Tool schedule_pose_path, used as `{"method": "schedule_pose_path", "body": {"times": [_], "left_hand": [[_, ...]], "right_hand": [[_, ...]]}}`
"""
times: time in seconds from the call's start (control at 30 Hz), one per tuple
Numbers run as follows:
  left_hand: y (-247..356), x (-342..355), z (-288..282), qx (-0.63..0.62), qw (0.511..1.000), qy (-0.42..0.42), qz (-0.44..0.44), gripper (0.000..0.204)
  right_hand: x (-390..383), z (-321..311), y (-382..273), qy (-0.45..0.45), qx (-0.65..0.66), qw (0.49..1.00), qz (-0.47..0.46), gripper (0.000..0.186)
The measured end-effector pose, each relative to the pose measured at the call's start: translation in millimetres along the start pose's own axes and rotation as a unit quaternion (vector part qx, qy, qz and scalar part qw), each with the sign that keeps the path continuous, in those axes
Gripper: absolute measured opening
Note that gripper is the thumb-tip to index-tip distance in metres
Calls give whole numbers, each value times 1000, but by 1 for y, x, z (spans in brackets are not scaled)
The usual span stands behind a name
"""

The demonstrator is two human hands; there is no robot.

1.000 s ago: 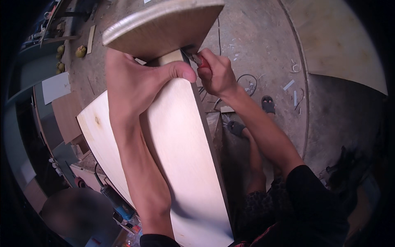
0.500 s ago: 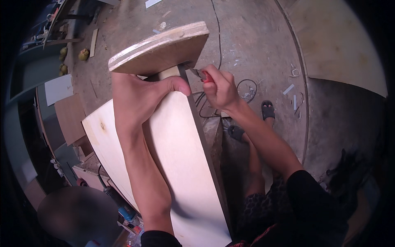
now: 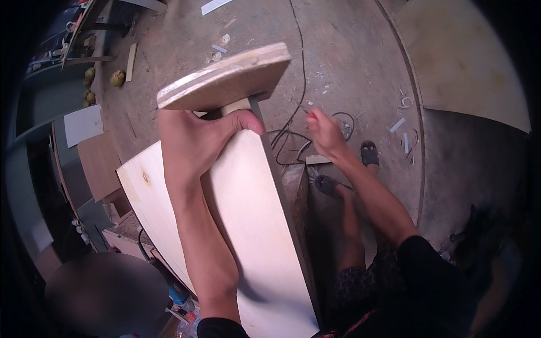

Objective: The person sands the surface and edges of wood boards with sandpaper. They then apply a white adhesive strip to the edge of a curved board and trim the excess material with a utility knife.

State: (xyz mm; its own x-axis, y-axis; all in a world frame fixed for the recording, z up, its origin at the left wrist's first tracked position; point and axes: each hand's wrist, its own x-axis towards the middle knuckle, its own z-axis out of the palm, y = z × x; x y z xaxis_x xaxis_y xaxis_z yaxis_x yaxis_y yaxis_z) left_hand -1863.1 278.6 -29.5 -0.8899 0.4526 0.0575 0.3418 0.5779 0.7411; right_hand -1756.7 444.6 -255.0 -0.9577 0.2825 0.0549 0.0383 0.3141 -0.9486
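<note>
My left hand (image 3: 194,135) wraps round the upper end of a long pale wooden panel (image 3: 248,203), its thumb lying along the panel's face near the right edge. Across that end sits a short plywood piece (image 3: 236,79) with a rounded left side and layered edge, just above my fingers. Some of those fingers are hidden behind the panel. To the right, away from the wood, my right hand (image 3: 327,135) is closed on a red-handled knife (image 3: 310,114). Its thin blade points up and left, slightly blurred.
Another pale board (image 3: 147,177) slopes behind the panel at left. Black cable (image 3: 293,132) loops over the concrete floor among scraps. A person's sandalled feet (image 3: 327,185) show beneath my right arm. A blue power tool (image 3: 179,296) lies lower left; a large sheet (image 3: 468,62) is upper right.
My right hand has drawn the knife away from the joint below the plywood piece, moving right and down. My left hand keeps its grip; the wood appears slightly lower and further right.
</note>
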Motion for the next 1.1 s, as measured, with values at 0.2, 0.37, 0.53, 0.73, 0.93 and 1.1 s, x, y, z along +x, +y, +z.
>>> {"method": "schedule_pose_path", "body": {"times": [0.2,0.37,0.53,0.73,0.93,1.1], "left_hand": [[-9,-1,0,-165,984,60,43,48],[5,-13,-32,-160,926,336,61,56],[23,-114,-57,-194,858,476,0,82],[53,-314,-27,-132,817,517,-219,95],[136,-431,11,-162,700,520,-462,45],[213,-455,32,-131,649,623,-417,35]], "right_hand": [[-10,-40,-49,47,140,987,-61,24],[32,-35,-142,129,145,973,-128,17],[47,-41,-179,33,44,986,-160,13],[46,-39,-178,72,-18,986,-151,7],[27,-30,-161,144,57,987,-45,10],[6,-57,-106,138,52,987,65,27]]}}
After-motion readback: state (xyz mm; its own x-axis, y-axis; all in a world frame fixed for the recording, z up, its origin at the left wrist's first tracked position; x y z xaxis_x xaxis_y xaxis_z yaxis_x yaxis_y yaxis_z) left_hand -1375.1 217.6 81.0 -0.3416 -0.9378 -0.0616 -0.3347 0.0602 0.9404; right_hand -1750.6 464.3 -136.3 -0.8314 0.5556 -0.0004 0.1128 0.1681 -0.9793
